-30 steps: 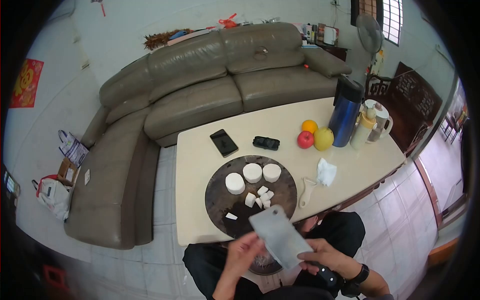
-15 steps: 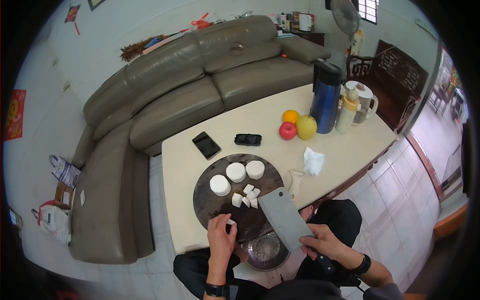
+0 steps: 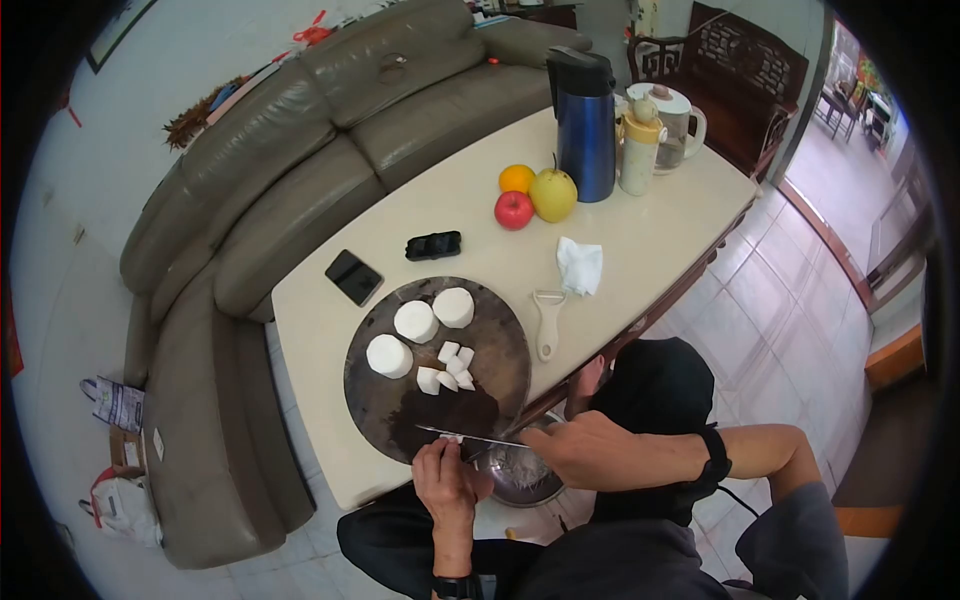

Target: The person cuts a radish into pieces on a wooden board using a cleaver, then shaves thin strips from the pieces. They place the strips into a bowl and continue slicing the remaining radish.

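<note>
My left hand (image 3: pixel 442 482) is at the near edge of the round dark board (image 3: pixel 365 415), fingers closed on a small white piece (image 3: pixel 452 437). My right hand (image 3: pixel 572 450) is closed round the cleaver, whose blade (image 3: pixel 480 438) stands edge down, seen as a thin line, at the white piece. Farther back on the board sit three thick white rounds (image 3: pixel 416 321). Between them and the blade lie several small white chunks (image 3: pixel 450 368). A metal bowl (image 3: pixel 520 475) with pale shreds is below the table edge, partly hidden by my right hand.
On the table (image 3: pixel 310 400) are a phone (image 3: pixel 354 277), black case (image 3: pixel 433 246), peeler (image 3: pixel 548 325), crumpled tissue (image 3: pixel 580 266), apple (image 3: pixel 513 210), orange (image 3: pixel 517 179), green pear (image 3: pixel 553 195), blue thermos (image 3: pixel 586 135), bottle (image 3: pixel 640 155) and glass jug (image 3: pixel 675 140). A sofa stands behind.
The cleaver has swung left and turned from flat to edge down, reaching the piece at my left hand. My right hand has moved left and up. The whole view has shifted.
</note>
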{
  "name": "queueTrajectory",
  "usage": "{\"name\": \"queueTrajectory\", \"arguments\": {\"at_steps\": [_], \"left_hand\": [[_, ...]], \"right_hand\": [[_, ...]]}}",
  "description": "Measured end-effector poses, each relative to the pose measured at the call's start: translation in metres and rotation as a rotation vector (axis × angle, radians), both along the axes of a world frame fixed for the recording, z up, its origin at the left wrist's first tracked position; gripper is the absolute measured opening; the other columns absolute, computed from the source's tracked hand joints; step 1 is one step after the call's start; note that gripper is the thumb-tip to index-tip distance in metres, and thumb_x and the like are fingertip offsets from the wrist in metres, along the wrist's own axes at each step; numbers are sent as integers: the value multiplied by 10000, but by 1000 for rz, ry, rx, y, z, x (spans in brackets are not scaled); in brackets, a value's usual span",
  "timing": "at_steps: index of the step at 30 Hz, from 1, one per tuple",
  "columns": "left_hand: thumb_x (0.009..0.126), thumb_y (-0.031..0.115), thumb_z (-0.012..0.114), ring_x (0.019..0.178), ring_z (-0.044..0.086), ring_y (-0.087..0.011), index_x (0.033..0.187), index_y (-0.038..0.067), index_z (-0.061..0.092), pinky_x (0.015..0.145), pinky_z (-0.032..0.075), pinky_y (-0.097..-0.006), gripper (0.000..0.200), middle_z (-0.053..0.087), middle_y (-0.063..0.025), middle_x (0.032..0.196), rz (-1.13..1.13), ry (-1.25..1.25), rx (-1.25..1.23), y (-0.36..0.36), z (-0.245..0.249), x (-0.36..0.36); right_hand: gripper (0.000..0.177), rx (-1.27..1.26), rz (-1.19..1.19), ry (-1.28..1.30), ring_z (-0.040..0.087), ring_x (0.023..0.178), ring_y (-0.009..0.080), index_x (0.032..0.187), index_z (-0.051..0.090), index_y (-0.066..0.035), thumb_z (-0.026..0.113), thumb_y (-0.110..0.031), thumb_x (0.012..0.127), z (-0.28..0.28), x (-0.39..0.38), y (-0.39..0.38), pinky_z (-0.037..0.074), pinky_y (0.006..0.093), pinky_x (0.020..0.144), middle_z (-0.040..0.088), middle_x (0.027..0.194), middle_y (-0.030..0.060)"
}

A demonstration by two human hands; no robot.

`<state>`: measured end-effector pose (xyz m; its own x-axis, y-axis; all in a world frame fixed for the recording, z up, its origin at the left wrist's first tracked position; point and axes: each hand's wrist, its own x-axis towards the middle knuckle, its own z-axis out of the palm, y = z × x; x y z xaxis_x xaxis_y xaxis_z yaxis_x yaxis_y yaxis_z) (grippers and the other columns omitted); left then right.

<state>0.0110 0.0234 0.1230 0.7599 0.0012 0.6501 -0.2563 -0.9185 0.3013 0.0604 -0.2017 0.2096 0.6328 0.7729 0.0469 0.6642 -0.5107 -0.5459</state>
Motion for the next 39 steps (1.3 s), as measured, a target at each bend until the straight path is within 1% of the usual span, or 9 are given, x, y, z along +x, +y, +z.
{"name": "queueTrajectory", "arguments": {"at_steps": [2,7,18,20,22,28,31,36,39], "left_hand": [[685,-78,664,864,586,-336,892,-18,635,733,487,-415,217,609,-143,940,-22,36,4,-1,3,0],[629,-116,627,844,577,-356,898,-27,634,720,483,-435,284,596,-155,923,-20,49,24,2,-4,-1],[631,-116,614,884,580,-432,956,-61,642,795,484,-491,331,614,-207,971,-5,161,-20,2,3,-1],[630,-126,610,893,579,-445,973,-65,642,812,480,-502,349,615,-219,985,-15,160,-13,3,0,-2],[670,-136,583,896,580,-422,1014,-38,648,818,460,-468,364,622,-197,979,1,163,-38,5,-4,-4],[683,-135,577,868,572,-433,1045,-35,643,797,456,-480,381,622,-202,972,-8,153,-5,5,-3,-2],[687,-139,571,828,566,-413,1018,-42,637,753,456,-471,351,617,-199,953,5,168,-40,5,-5,-2],[682,-117,598,847,593,-436,906,-62,643,794,489,-498,235,622,-223,948,7,205,-48,7,-5,-7],[676,-136,601,824,574,-404,899,-46,631,746,472,-471,242,609,-196,925,6,189,-59,6,-6,-5]], "right_hand": [[309,-1,38,-83,623,553,340,972,534,52,599,-15,677,-1,2,4,467,427,448,587,649,174],[267,-55,90,-66,637,582,354,927,533,77,604,-27,692,2,6,11,501,428,478,595,699,189],[212,-146,117,-39,637,554,303,842,536,84,618,-42,693,8,11,19,510,379,451,587,684,179],[198,-185,168,18,669,651,297,813,575,73,655,-61,691,14,15,19,538,372,536,627,685,181],[194,-169,179,60,669,653,291,811,574,73,653,-58,691,14,18,19,537,373,533,626,691,175],[145,-135,206,153,670,671,291,777,588,72,637,-39,697,12,28,21,537,381,528,617,738,162],[116,-108,231,172,671,681,303,753,603,71,628,-29,700,11,35,23,539,386,528,612,754,166],[88,-55,231,201,675,698,317,725,623,61,636,-12,677,-2,39,36,538,394,535,614,762,171],[142,85,272,179,658,613,315,755,557,82,621,-11,670,-13,40,48,523,369,505,595,659,158]]}}
